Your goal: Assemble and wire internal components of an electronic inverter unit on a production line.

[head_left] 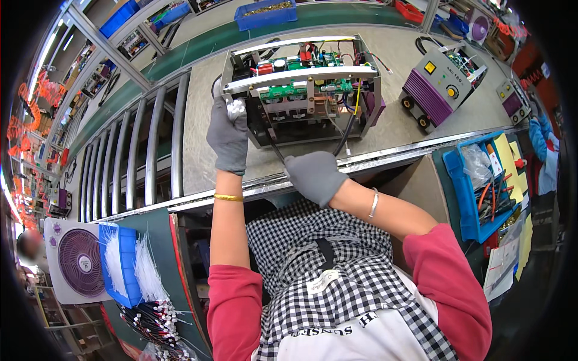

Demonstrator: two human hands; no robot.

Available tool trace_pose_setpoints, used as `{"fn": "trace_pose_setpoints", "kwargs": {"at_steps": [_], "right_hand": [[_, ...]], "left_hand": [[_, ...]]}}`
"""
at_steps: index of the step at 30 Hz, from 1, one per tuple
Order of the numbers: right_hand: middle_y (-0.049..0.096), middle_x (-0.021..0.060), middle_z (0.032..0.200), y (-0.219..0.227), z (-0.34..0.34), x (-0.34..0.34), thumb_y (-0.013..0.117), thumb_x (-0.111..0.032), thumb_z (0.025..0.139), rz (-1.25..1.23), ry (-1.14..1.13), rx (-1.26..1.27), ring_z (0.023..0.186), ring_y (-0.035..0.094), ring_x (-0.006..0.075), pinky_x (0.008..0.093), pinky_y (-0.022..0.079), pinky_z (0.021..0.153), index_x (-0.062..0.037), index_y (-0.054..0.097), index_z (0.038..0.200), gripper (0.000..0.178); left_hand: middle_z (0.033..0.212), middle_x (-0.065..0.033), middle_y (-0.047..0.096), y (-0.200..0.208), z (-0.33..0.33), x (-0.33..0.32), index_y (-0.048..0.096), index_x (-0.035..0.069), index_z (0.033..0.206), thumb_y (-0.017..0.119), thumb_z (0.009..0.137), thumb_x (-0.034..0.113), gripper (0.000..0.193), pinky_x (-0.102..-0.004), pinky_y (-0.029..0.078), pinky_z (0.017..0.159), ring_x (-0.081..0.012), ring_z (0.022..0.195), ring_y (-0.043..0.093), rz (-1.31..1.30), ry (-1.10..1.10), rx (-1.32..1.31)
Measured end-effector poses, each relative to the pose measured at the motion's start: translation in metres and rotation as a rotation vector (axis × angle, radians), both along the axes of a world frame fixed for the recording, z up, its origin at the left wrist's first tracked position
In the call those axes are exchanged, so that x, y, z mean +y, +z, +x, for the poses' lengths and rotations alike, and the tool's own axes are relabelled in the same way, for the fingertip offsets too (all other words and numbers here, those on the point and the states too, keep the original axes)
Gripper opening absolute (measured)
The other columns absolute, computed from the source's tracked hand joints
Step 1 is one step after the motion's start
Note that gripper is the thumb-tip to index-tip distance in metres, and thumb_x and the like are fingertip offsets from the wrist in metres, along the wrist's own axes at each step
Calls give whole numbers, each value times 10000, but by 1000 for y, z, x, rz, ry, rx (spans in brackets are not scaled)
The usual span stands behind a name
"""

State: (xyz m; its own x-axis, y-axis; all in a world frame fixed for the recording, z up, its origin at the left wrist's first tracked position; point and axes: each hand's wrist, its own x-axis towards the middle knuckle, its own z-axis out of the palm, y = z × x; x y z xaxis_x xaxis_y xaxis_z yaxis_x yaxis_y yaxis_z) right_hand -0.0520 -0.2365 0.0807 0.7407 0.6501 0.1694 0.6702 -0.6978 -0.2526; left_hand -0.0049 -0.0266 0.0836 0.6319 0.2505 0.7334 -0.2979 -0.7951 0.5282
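A welding machine without its cover [310,102] stands before me on the bench, its green circuit boards and wiring bare under metal rails. My left hand [229,138], in a grey glove, is at its left end. The fingers are closed, with a bunch of small white pieces [236,108] at them, too small to name exactly. My right hand [316,175], also gloved, is closed at the near side of the machine. It grips a black cable [345,139] that loops out of the frame; the fingertips are partly hidden.
A purple-sided welding machine [442,87] stands to the right. Metal rollers [159,138] lie left of the bench top. A blue tray [466,186] with wires is at the right. At lower left are a fan [82,265], a blue bin of white cable ties [118,265] and bundled wires [153,322].
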Motion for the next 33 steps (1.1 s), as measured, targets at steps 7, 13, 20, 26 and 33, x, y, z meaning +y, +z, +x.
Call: {"fn": "trace_pose_setpoints", "kwargs": {"at_steps": [7,13,20,26,33], "right_hand": [[665,81,764,-14,11,-55,605,-324,894,64,-24,-86,697,660,285,428,497,638,-153,693,1019,229],[645,68,774,-35,48,-66,699,-292,819,167,-119,-222,726,639,266,403,482,680,-161,698,1035,253],[663,127,854,-12,41,-72,691,-306,857,579,-372,167,783,643,328,447,504,705,-60,611,1104,358],[663,170,807,7,53,-67,687,-395,853,306,-574,133,782,644,393,478,505,687,-35,573,1064,432],[638,138,745,6,57,-72,676,-372,846,483,-420,95,726,640,342,439,494,641,-92,627,1107,386]], "left_hand": [[1084,-138,674,20,-15,-9,355,135,1508,616,925,307,661,-318,540,733,-268,871,689,132,66,-58],[932,-112,687,0,-52,-30,610,111,1208,736,853,207,388,-329,531,685,-244,783,688,112,13,27],[989,-104,700,-42,-46,-69,654,161,1146,718,778,152,373,-359,549,715,-308,843,685,383,-241,467],[887,-173,685,-21,-34,-84,662,100,1102,638,867,153,242,-396,514,681,-360,810,666,29,-314,423],[824,-184,670,-24,-21,-103,591,26,1134,578,897,245,323,-401,506,657,-327,714,662,-117,-534,752]]}}
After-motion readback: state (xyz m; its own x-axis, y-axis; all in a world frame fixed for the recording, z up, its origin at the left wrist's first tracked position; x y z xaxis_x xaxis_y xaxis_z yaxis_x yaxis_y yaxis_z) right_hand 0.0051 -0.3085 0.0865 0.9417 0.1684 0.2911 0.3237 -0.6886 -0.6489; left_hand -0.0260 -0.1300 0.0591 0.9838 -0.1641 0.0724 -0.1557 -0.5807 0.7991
